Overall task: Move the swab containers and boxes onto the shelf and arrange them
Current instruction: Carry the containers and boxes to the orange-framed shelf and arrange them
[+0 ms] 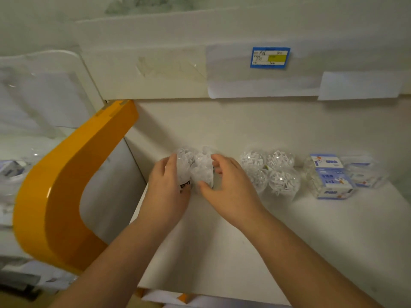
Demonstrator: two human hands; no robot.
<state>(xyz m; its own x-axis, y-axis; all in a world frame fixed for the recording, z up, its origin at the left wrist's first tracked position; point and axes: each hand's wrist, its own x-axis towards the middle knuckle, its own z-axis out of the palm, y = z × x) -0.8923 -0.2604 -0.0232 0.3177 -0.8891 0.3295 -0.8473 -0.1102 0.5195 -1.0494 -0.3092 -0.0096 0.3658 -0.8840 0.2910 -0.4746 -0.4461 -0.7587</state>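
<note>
Clear plastic swab containers (195, 170) sit gripped on the white shelf (222, 241), left hand (165, 190) and right hand (229, 187) curled round them; matching containers (270, 172) and blue boxes (329, 176) alongside.

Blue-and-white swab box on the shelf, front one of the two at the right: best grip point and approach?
Take the front swab box across its left and right side walls, coming from above and the front. It looks upright and squarish, with flat sides. A second box sits close behind to its right and the clear swab containers stand to its left, so the right-hand gap looks tight.
</note>
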